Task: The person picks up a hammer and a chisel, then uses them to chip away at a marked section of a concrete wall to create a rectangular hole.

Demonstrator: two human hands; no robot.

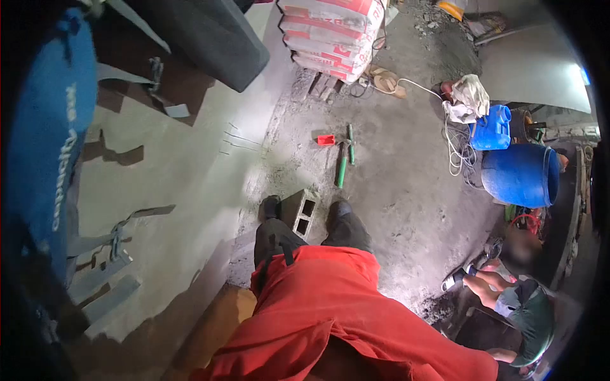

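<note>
Neither my left hand nor my right hand shows in the head view; my red shirt (318, 279) and dark trousers fill the lower middle. Between my shoes a hollow concrete block (306, 214) sits on the floor, its two openings facing up. Beyond it lies a hammer (342, 168) with a green handle. Close beside that is a second green-handled tool (351, 145), whose kind I cannot make out. A small red box-like piece (326, 140) rests just left of these tools.
Red-and-white sacks (333, 35) are stacked ahead. On the right stand a blue barrel (518, 174) and a blue jerrycan (492, 129), with loose cable (454, 146) on the floor. Another person (534, 317) sits at lower right. Thin wires (240, 138) stick out at the pale left surface.
</note>
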